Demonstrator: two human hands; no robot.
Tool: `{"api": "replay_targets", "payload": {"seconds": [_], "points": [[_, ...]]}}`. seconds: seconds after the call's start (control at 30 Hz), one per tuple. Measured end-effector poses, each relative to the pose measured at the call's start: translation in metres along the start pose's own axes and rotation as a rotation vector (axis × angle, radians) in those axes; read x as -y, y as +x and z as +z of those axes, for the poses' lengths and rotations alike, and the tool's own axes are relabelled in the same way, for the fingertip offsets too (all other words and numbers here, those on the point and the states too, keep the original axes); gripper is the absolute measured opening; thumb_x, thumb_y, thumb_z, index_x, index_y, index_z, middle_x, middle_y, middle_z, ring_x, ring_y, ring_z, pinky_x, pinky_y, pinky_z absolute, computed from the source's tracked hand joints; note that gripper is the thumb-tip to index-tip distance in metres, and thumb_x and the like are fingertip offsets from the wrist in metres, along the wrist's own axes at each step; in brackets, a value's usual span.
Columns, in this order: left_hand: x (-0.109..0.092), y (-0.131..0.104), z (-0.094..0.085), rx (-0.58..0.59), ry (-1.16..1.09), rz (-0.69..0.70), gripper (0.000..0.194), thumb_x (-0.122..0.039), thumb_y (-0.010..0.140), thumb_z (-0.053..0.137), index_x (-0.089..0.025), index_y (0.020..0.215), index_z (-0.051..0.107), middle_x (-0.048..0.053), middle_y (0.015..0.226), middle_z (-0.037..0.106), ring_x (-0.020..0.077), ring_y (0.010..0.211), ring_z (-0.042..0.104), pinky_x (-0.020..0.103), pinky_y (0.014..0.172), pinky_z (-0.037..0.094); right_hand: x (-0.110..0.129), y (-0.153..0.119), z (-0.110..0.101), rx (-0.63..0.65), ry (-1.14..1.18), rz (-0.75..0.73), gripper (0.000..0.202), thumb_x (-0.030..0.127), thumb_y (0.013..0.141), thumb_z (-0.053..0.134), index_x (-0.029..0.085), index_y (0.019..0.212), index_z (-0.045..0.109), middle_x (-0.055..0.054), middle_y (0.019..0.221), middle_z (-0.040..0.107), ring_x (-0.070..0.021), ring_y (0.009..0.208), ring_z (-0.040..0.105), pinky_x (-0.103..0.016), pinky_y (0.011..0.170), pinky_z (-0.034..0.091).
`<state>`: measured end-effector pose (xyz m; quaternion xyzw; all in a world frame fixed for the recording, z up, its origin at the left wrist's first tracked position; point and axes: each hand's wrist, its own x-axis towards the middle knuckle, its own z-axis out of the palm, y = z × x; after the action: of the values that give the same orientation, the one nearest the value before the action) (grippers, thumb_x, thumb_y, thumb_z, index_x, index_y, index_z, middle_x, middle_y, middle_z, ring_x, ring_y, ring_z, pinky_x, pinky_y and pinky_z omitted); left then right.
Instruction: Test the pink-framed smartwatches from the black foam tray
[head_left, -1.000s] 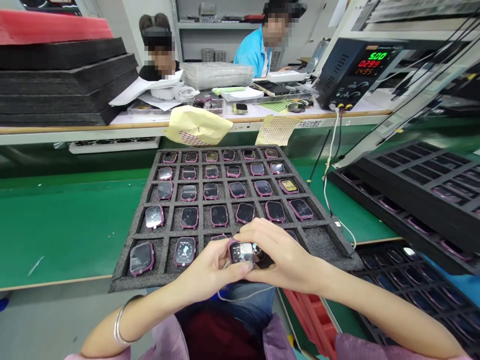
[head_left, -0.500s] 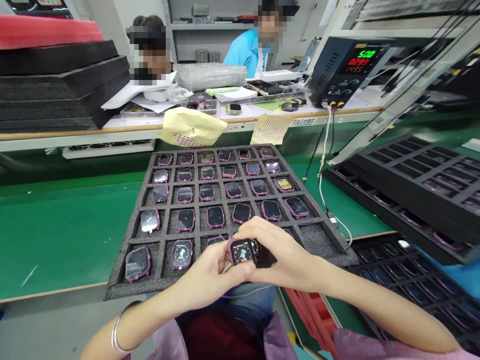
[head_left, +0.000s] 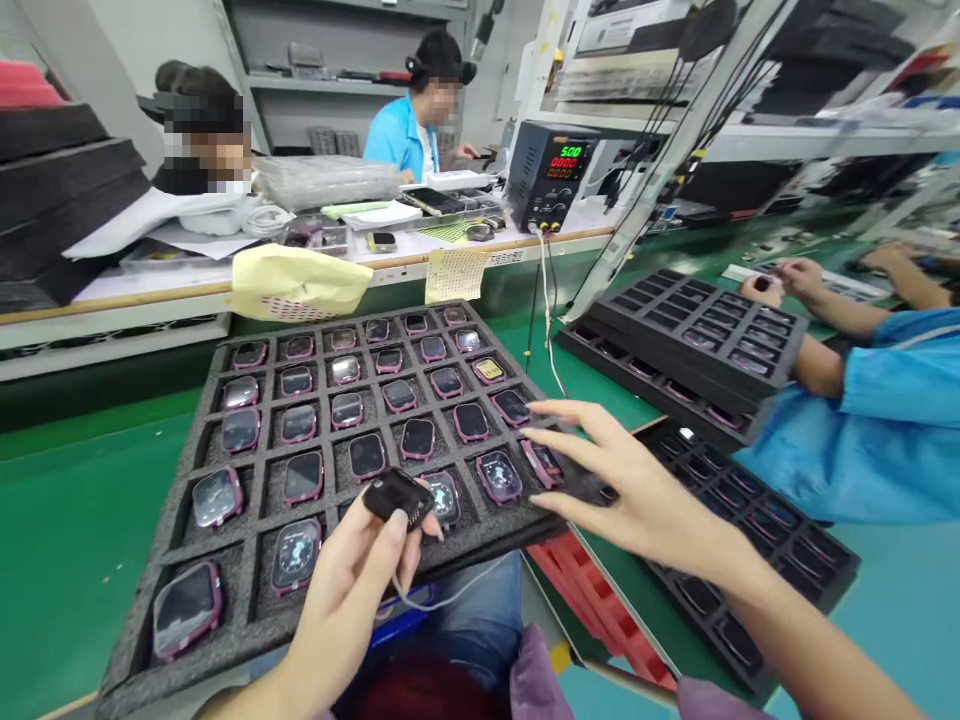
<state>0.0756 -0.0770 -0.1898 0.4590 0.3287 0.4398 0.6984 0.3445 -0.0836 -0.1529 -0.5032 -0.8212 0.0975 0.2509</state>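
My left hand (head_left: 364, 560) pinches a small black charging dock (head_left: 397, 497) over the front of the tray, with a row of metal contacts on its edge. A white cable (head_left: 450, 604) hangs below that hand. My right hand (head_left: 626, 490) has its fingers spread around a purple-framed watch (head_left: 541, 465) tilted in a right-hand compartment; whether the fingertips touch it I cannot tell. The grey foam tray (head_left: 139, 625) holds several such watches, most with dark screens. Lit dials show on a front-row watch (head_left: 297, 556) and another (head_left: 499, 476). The dock partly covers a third lit watch (head_left: 445, 498).
A power supply (head_left: 553, 178) stands on the shelf behind. Stacked foam trays (head_left: 682, 330) and a lower tray (head_left: 750, 540) of watches lie to the right, beside a co-worker's blue sleeve (head_left: 892, 390). Black foam blocks (head_left: 67, 200) are piled at left. Two people sit beyond the shelf.
The watch that both hands held at the dock now sits in the tray's right side. My hands have moved apart, and the dock stays in my left. The view has turned right.
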Motion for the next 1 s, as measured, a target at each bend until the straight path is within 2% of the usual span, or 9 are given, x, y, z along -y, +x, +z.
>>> {"api": "replay_targets", "payload": {"seconds": [0.07,0.23,0.33,0.4,0.5,0.57,0.7,0.83,1.0], "points": [[-0.002,-0.007,0.013,-0.026,-0.114,0.111,0.017,-0.029,0.093,0.056,-0.022,0.108,0.063,0.003,0.093,0.064,0.0077,0.068,0.053,0.018,0.070,0.047,0.034,-0.001,0.016,0.039,0.228,-0.043,0.040,0.027,0.089,0.066,0.020,0.127,0.054,-0.012,0.128,0.053,-0.0241,0.119,0.051,-0.036,0.103,0.041],[0.000,-0.012,0.038,0.178,-0.035,0.169,0.031,-0.025,0.097,0.048,-0.027,0.127,0.055,0.006,0.107,0.067,0.0150,0.088,0.063,0.026,0.086,0.052,0.089,-0.005,0.051,0.508,0.762,-0.037,0.036,0.038,0.095,0.050,0.007,0.109,0.059,-0.010,0.088,0.062,-0.0185,0.077,0.062,-0.027,0.069,0.053],[0.008,-0.011,0.028,0.333,0.313,0.275,0.053,-0.031,0.093,0.055,-0.029,0.143,0.037,0.010,0.135,0.054,0.0244,0.117,0.056,0.036,0.101,0.047,0.076,-0.010,0.036,0.348,0.819,0.160,0.042,0.039,0.102,0.038,0.010,0.089,0.066,0.001,0.061,0.049,-0.0101,0.051,0.046,-0.021,0.052,0.042],[0.011,-0.017,0.006,0.298,0.584,0.364,0.065,-0.038,0.089,0.058,-0.030,0.147,0.028,0.009,0.143,0.047,0.0274,0.122,0.052,0.038,0.100,0.047,0.052,-0.015,0.011,0.015,0.725,0.305,0.042,0.042,0.101,0.041,0.012,0.085,0.066,0.005,0.054,0.041,-0.0082,0.046,0.035,-0.020,0.047,0.033],[0.007,-0.037,-0.051,0.057,0.948,0.454,0.044,-0.043,0.092,0.052,-0.029,0.133,0.047,0.008,0.126,0.058,0.0233,0.100,0.062,0.031,0.085,0.051,0.004,-0.022,-0.033,-0.344,0.566,0.494,0.042,0.050,0.099,0.042,0.014,0.092,0.062,0.008,0.051,0.031,-0.0083,0.043,0.025,-0.022,0.043,0.023],[-0.002,-0.052,-0.095,-0.125,1.194,0.431,0.035,-0.045,0.091,0.053,-0.027,0.121,0.054,0.006,0.111,0.060,0.0172,0.072,0.060,0.028,0.067,0.049,-0.030,-0.022,-0.055,-0.374,0.436,0.579,0.044,0.052,0.098,0.040,0.013,0.100,0.060,0.008,0.054,0.028,-0.0080,0.042,0.021,-0.023,0.041,0.017],[-0.020,-0.072,-0.156,-0.366,1.601,0.382,0.041,-0.056,0.091,0.043,-0.022,0.109,0.054,0.008,0.105,0.060,0.0268,0.089,0.057,0.039,0.080,0.044,-0.094,-0.001,-0.066,-0.226,0.260,0.615,0.042,0.050,0.094,0.046,0.014,0.084,0.064,0.005,0.051,0.034,-0.0083,0.039,0.029,-0.024,0.040,0.022],[-0.022,-0.068,-0.152,-0.386,1.718,0.278,0.034,-0.047,0.097,0.035,-0.018,0.099,0.054,0.009,0.100,0.058,0.0267,0.095,0.056,0.039,0.085,0.044,-0.107,0.051,-0.043,-0.168,0.055,0.453,0.027,0.042,0.081,0.065,0.019,0.067,0.062,-0.005,0.060,0.054,-0.0225,0.057,0.055,-0.037,0.056,0.045],[-0.029,-0.050,-0.122,-0.481,2.082,0.117,0.030,-0.029,0.098,0.036,-0.017,0.087,0.061,0.011,0.088,0.057,0.0274,0.080,0.053,0.039,0.073,0.046,-0.007,0.111,0.008,-0.085,-0.082,-0.222,0.023,0.032,0.097,0.045,0.021,0.099,0.064,-0.010,0.101,0.065,-0.0301,0.098,0.060,-0.047,0.091,0.046]]}}
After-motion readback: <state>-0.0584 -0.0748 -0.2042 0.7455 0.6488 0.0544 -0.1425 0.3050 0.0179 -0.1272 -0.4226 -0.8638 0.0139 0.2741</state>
